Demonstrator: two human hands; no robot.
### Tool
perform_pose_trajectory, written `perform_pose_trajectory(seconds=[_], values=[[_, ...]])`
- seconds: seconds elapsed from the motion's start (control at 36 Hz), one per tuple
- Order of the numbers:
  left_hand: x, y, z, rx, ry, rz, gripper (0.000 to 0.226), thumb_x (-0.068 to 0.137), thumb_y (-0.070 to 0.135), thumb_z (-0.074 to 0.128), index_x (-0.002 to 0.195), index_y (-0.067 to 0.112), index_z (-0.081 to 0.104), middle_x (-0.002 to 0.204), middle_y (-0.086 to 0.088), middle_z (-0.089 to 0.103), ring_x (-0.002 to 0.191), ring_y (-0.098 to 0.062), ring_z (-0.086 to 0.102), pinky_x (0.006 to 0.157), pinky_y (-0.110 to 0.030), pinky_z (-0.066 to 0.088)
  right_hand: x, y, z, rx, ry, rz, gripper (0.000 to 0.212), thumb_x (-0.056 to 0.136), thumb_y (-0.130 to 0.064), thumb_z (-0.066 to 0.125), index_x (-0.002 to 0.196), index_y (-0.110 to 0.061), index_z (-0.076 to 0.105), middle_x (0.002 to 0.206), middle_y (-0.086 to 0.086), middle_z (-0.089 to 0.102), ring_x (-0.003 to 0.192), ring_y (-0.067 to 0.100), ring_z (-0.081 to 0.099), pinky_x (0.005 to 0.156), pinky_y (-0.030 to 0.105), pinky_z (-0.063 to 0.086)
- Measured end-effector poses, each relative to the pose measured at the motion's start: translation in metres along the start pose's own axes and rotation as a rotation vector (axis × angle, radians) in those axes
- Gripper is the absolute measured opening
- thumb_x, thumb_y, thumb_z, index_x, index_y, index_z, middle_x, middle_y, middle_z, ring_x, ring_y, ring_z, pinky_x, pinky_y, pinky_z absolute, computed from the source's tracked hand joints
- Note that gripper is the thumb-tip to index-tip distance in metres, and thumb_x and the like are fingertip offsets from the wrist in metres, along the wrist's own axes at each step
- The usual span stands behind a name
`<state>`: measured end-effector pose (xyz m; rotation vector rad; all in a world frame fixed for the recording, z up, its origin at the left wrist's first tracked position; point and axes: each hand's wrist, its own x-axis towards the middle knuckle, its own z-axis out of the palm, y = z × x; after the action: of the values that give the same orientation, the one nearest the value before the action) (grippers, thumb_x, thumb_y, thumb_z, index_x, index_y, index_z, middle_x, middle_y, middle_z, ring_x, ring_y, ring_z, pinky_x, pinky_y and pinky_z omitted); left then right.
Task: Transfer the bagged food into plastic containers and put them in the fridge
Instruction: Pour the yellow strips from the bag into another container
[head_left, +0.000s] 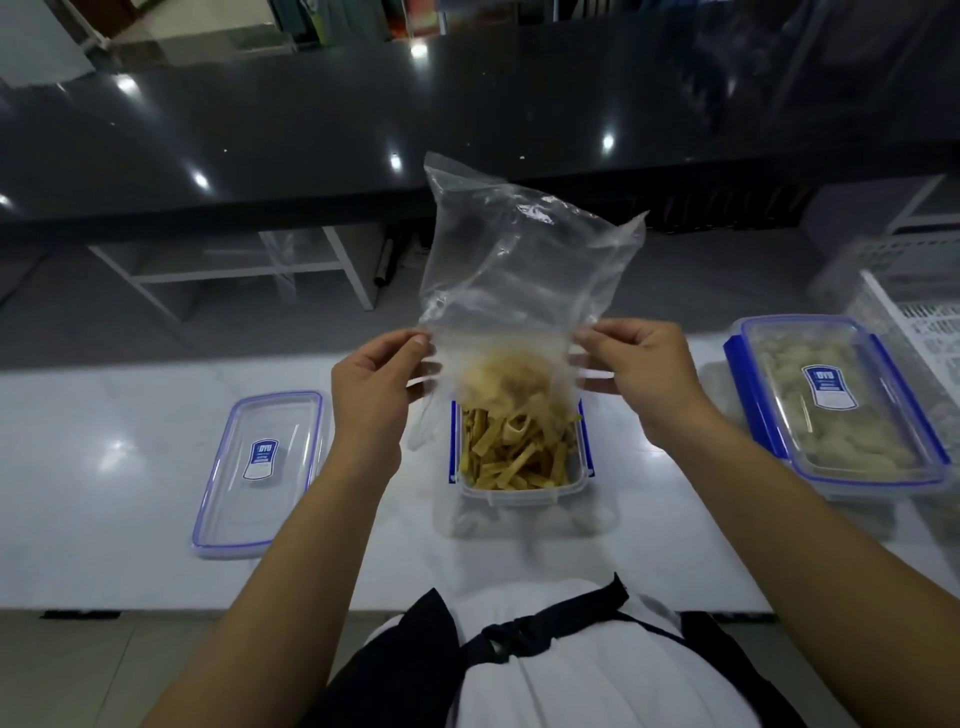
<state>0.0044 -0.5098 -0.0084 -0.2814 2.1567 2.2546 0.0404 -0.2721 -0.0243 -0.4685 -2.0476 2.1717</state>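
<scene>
The clear plastic bag (519, 270) hangs upturned over the open container (519, 486), pinched at its sides by the left hand (371, 384) and the right hand (641, 374). Tan strips (511, 457) fill the container; some, blurred, seem caught in the bag's mouth. A loose lid (262, 470) lies left; a closed container (836, 405) of pale food sits right.

I see both hands pinching a clear plastic bag (519, 270) upside down over an open container (519, 467) on the white counter (104, 467): left hand (371, 382) at one side, right hand (641, 371) at the other. Yellowish strips of food (511, 452) fill the container and bunch in the bag's mouth. A loose lid (262, 470) lies to the left; a closed, filled container (836, 410) sits to the right.
</scene>
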Motion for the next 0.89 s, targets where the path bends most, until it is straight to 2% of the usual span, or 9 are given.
perform_pose_trajectory(seconds=[0.08,0.19,0.33,0.42,0.5,0.61,0.75,0.89], values=[[-0.001,0.006,-0.001,-0.015,0.002,0.009,0.012,0.095,0.009,0.066,0.094,0.015,0.077,0.084,-0.003,0.077,0.073,-0.016,0.072,0.072,-0.03,0.061,-0.003,-0.001,0.003,-0.067,-0.106,-0.028,0.018,0.094,-0.013,0.068,0.084,-0.022,0.081,0.087,0.005,0.078,0.081,0.024,0.075,0.072,0.039,0.063],[-0.002,0.013,-0.001,-0.032,0.013,0.029,0.012,0.097,0.012,0.065,0.097,0.015,0.077,0.087,-0.003,0.077,0.076,-0.017,0.073,0.073,-0.031,0.062,0.003,-0.009,0.0,0.018,-0.012,-0.004,0.009,0.092,-0.012,0.069,0.093,-0.013,0.078,0.089,0.007,0.077,0.085,0.026,0.076,0.075,0.045,0.063],[-0.006,0.019,-0.001,-0.038,-0.004,0.037,0.013,0.098,0.012,0.063,0.101,0.014,0.076,0.088,-0.005,0.075,0.078,-0.019,0.071,0.077,-0.034,0.061,-0.002,-0.015,0.007,-0.013,-0.091,-0.017,0.011,0.093,-0.011,0.068,0.092,-0.013,0.079,0.088,0.006,0.078,0.084,0.025,0.076,0.068,0.036,0.062],[-0.008,0.023,-0.001,-0.055,-0.001,0.051,0.014,0.098,0.012,0.063,0.102,0.014,0.076,0.091,-0.006,0.075,0.083,-0.02,0.07,0.08,-0.035,0.061,-0.002,-0.02,0.007,0.021,-0.047,-0.022,0.011,0.094,-0.009,0.067,0.096,-0.009,0.078,0.088,0.009,0.078,0.083,0.026,0.076,0.072,0.042,0.063],[-0.01,0.026,-0.001,-0.041,-0.01,0.07,0.015,0.099,0.013,0.062,0.1,0.017,0.076,0.094,-0.006,0.076,0.089,-0.023,0.071,0.082,-0.035,0.061,-0.004,-0.021,0.011,-0.026,-0.086,-0.03,0.012,0.095,-0.008,0.066,0.099,-0.004,0.076,0.093,0.015,0.077,0.086,0.031,0.075,0.075,0.045,0.063],[-0.01,0.032,0.001,-0.075,-0.016,0.089,0.015,0.098,0.014,0.062,0.098,0.018,0.076,0.088,-0.002,0.075,0.083,-0.018,0.07,0.074,-0.029,0.06,-0.003,-0.027,0.01,0.091,-0.024,-0.057,0.011,0.092,-0.009,0.068,0.091,-0.011,0.078,0.089,0.013,0.077,0.083,0.031,0.075,0.069,0.041,0.063],[-0.012,0.032,0.003,-0.062,-0.015,0.086,0.014,0.097,0.011,0.064,0.098,0.016,0.077,0.089,-0.003,0.075,0.084,-0.019,0.068,0.076,-0.031,0.058,-0.006,-0.021,0.015,0.034,-0.043,-0.015,0.01,0.094,-0.008,0.067,0.095,-0.006,0.076,0.091,0.016,0.077,0.087,0.034,0.074,0.067,0.037,0.063],[-0.013,0.036,-0.002,-0.095,-0.001,0.13,0.014,0.097,0.015,0.065,0.1,0.018,0.077,0.09,-0.002,0.076,0.083,-0.016,0.069,0.078,-0.031,0.061,-0.002,-0.033,0.005,0.094,-0.067,-0.073,0.012,0.093,-0.009,0.068,0.092,-0.012,0.079,0.09,0.013,0.077,0.086,0.031,0.075,0.068,0.038,0.062]])
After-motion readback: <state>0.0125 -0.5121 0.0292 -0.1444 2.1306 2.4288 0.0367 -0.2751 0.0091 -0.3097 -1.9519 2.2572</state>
